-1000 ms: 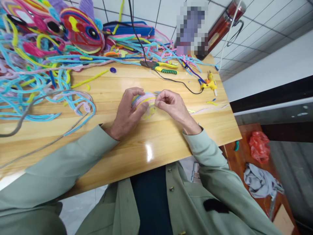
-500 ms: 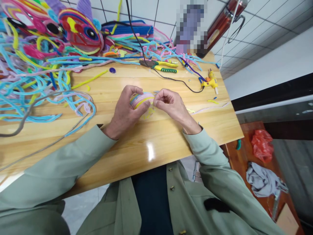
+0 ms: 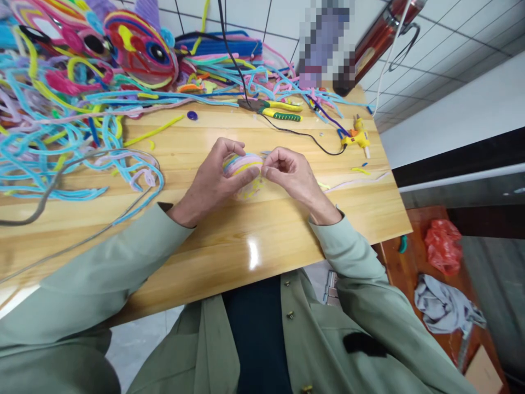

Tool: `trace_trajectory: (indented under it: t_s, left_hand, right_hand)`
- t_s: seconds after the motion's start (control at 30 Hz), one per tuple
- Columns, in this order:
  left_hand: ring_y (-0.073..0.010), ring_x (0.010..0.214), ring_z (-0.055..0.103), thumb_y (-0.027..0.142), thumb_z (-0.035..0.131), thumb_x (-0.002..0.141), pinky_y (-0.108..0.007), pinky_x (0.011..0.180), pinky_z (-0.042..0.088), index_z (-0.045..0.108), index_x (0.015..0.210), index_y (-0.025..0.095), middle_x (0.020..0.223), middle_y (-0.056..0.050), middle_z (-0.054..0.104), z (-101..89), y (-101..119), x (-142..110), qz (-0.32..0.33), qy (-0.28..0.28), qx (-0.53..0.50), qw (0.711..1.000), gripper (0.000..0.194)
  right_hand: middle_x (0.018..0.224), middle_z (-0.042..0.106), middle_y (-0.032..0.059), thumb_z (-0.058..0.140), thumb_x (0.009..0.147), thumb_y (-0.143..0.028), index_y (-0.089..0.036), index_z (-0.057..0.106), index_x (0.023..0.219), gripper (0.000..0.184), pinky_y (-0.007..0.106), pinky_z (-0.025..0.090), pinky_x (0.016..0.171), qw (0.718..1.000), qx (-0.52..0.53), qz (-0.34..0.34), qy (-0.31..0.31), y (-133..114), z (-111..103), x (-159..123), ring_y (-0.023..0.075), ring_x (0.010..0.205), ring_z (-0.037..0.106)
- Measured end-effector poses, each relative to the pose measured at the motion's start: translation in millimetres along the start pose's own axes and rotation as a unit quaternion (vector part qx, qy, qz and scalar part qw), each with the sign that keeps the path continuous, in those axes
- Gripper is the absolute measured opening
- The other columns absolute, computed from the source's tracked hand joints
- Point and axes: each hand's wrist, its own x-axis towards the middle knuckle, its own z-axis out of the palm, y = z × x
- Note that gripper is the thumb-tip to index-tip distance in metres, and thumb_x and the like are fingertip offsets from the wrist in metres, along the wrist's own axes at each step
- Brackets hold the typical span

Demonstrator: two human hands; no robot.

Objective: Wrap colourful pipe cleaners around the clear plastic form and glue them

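Observation:
My left hand (image 3: 219, 178) is closed around a rounded piece of striped pipe cleaners (image 3: 245, 162) in pink, yellow and blue. Its thumb lies along the near side, with the index finger arched over the top. At the piece's right edge, the thumb and index finger of my right hand (image 3: 289, 171) are pinched together. Whatever sits between those fingertips is too small to make out. Behind the fingers a bit of a metal tool (image 3: 266, 153) shows, mostly covered. Small yellow scraps (image 3: 251, 191) lie on the tabletop under the piece.
Loose pipe cleaners (image 3: 36, 137) heap up at the left, below colourful fish-like faces (image 3: 141, 49). Pliers (image 3: 274, 109) lie at the back beside a black cord. A yellow glue gun (image 3: 357, 137) is at the right, and a red flask (image 3: 379, 41) stands behind.
The whole view has shifted slightly. The striped piece has turned a little in my left hand, and the left index finger is raised slightly. My right hand keeps its pinch at the edge.

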Motion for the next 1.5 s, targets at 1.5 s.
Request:
trace_trajectory:
  t_s: [1.5]
  left_hand:
    - [-0.0298, 0.121, 0.07, 0.063, 0.073, 0.103, -0.05, 0.112, 0.059, 0.07, 0.129, 0.026, 0.13, -0.009, 0.074, 10.0, -6, -14, 0.023, 0.037, -0.003, 0.999, 0.046]
  right_hand:
    - [0.096, 0.077, 0.0021, 0.072, 0.107, -0.041, -0.033, 0.076, 0.099, 0.012, 0.042, 0.059, 0.082, 0.972, -0.164, -0.167, -0.007, 6, -18, -5, 0.0219, 0.084, 0.064]
